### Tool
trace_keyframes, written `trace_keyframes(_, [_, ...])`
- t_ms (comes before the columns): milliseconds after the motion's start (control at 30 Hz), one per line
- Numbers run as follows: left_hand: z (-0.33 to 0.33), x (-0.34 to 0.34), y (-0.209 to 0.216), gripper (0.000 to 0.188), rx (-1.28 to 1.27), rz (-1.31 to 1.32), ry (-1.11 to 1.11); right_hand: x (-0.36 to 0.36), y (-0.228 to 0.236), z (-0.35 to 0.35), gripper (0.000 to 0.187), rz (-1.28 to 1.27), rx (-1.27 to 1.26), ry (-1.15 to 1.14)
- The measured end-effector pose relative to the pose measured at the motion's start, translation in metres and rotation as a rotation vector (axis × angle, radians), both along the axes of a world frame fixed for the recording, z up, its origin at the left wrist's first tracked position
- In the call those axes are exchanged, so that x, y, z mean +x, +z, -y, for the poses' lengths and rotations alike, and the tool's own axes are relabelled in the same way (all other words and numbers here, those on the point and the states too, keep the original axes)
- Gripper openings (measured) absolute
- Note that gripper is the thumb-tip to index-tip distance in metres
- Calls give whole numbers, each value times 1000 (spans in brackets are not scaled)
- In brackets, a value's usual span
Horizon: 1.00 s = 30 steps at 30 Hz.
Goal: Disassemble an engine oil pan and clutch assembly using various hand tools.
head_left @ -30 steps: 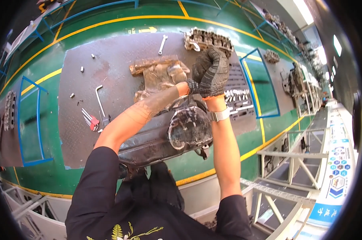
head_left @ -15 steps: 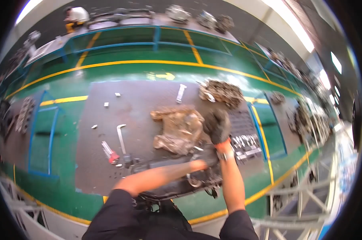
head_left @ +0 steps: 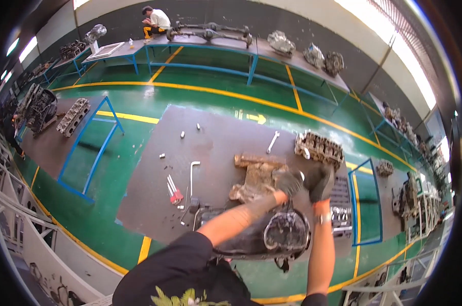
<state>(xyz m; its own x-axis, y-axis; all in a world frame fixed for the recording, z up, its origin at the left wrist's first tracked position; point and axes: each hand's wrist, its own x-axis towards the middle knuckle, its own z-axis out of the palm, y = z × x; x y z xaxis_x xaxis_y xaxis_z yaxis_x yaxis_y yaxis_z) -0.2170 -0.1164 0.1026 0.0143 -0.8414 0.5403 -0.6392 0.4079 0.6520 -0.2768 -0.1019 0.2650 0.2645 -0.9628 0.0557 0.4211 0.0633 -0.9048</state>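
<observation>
My left hand (head_left: 288,183), in a dark glove, is over the right edge of a brown, dirty metal casting (head_left: 256,176). Its fingers are blurred. Close beside it on the right, my right hand (head_left: 321,182), also in a dark glove, is closed. A small pale, shiny spot shows between the hands, too blurred to name. Below my forearms lies a large black engine part (head_left: 241,242) with a rounded recess at its right end. A cylinder head (head_left: 319,148) rests just beyond my right hand. To its left lies a wrench (head_left: 273,142).
On the left of the tabletop (head_left: 154,178) are an L-shaped wrench (head_left: 191,178), red-ended tools (head_left: 174,191) and several small sockets (head_left: 182,134). A tool tray (head_left: 341,219) sits at the right. Blue-framed tables stand around; a person (head_left: 157,20) sits at the far one.
My view has swung, so the table sits farther right in it. My left hand has moved from above the black engine part to beside my right hand, by the brown casting.
</observation>
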Motion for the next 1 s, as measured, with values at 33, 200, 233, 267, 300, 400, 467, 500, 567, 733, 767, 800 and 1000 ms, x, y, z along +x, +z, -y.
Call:
trace_keyframes(33, [-18,0,-2,20,85,-336,-9,-16,3,25,46,64,113,15])
trace_keyframes(200, [-89,-68,39,12,22,-703,-153,-10,-19,51,43,-105,1,-460])
trace_keyframes(233, [-85,-73,34,11,116,-679,-183,20,1,5,44,-227,-48,-320])
trace_keyframes(267, [-69,-71,27,10,159,-664,-177,26,-26,-16,36,-219,-87,-234])
trace_keyframes(300, [-46,-54,18,10,178,-637,-131,33,-57,-33,28,-195,-107,-128])
trace_keyframes(400, [12,-14,14,8,170,-564,-104,34,-61,12,26,-249,-108,205])
trace_keyframes(467, [1,-21,8,7,191,-619,-157,30,-49,55,25,-305,-132,486])
trace_keyframes(500, [-14,-28,0,7,214,-652,-167,76,-22,25,44,-282,-22,245])
trace_keyframes(567, [-40,-61,10,6,213,-689,-206,57,-67,76,42,-515,-408,-178])
trace_keyframes(733, [8,36,1,5,33,-799,259,69,-71,38,40,-286,-188,39])
trace_keyframes(767, [9,55,1,5,-84,-842,350,65,-60,29,40,25,44,-23])
trace_keyframes(800, [-12,33,32,5,137,-868,125,9,-45,41,38,62,79,-41])
trace_keyframes(1000, [-50,-22,21,22,-59,-698,153,57,-48,54,41,-272,-229,100])
